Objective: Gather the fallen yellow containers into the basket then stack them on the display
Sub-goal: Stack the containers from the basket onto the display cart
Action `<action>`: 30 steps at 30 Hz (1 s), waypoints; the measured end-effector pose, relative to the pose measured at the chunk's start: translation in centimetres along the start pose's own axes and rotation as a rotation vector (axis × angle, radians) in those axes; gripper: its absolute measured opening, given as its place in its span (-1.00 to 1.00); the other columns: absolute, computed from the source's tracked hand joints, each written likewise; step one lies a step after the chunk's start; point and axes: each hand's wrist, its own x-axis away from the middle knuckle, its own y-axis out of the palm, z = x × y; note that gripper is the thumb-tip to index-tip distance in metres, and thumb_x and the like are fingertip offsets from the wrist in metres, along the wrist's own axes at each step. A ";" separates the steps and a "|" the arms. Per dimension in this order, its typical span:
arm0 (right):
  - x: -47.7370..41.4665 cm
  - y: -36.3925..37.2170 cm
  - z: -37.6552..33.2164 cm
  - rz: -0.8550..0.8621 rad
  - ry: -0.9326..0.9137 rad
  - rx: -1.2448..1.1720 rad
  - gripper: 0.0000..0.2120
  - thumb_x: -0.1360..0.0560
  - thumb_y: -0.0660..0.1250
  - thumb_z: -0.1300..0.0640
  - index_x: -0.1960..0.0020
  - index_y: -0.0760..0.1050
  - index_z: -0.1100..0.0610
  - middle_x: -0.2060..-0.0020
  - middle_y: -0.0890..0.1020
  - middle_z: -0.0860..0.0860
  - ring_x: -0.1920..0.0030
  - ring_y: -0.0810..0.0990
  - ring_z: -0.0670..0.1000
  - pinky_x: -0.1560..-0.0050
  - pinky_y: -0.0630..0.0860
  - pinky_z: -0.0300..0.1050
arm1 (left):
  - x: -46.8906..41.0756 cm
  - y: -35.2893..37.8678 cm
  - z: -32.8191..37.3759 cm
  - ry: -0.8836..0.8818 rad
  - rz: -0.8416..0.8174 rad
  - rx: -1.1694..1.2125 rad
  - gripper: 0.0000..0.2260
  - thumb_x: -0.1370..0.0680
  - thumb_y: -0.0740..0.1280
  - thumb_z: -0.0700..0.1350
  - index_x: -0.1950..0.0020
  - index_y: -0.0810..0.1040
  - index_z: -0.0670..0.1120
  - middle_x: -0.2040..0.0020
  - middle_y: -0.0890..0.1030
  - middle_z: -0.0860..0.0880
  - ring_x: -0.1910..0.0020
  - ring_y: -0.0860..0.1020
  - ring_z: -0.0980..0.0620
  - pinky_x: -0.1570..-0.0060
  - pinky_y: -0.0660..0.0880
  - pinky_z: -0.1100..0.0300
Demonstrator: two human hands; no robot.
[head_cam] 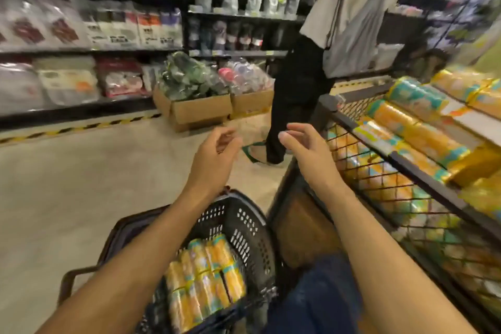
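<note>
Holding: nothing; my left hand (pixel 217 149) and right hand (pixel 303 146) hover apart, fingers loosely curled.
Yellow containers (pixel 203 279): lying side by side in the basket (pixel 244 225), long axes pointing toward its far rim.
Display (pixel 342 120): just right of the basket.

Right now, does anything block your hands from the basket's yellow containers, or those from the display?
Nothing lies over the yellow containers in the basket; the left hand and right hand are raised empty. Toward the display, only its own rail and mesh front rise between.
</note>
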 end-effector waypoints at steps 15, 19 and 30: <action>2.8 21.3 28.2 -0.447 0.727 0.248 -0.45 -0.51 0.49 -0.13 -0.36 0.45 0.13 -0.18 0.62 0.06 -0.23 0.60 0.09 -0.16 0.48 -0.04 | 10.5 -8.5 -35.8 -0.898 0.117 -0.275 -0.67 -0.53 0.41 0.16 -0.11 0.61 -0.06 0.06 0.68 0.00 0.00 0.67 -0.10 -0.07 0.59 -0.03; 5.7 23.9 34.1 -0.562 0.875 0.311 -0.44 -0.54 0.48 -0.08 -0.38 0.44 0.21 -0.24 0.63 0.12 -0.29 0.58 0.16 -0.04 0.40 -0.13 | 15.0 -9.5 -47.8 -1.027 0.078 -0.364 -0.49 -0.42 0.32 0.29 -0.07 0.63 -0.11 0.05 0.73 -0.08 0.03 0.71 -0.15 0.00 0.62 -0.04; 9.3 28.9 43.0 -0.636 0.987 0.485 -0.05 -0.33 0.55 -0.33 -0.48 0.25 0.16 -0.35 0.54 0.14 -0.34 0.53 0.25 -0.26 0.52 0.17 | 19.3 -5.5 -50.2 -1.243 0.171 -0.211 -0.66 -0.45 0.62 -0.09 -0.08 0.55 -0.12 0.13 0.67 0.10 0.19 0.64 0.28 0.10 0.59 0.39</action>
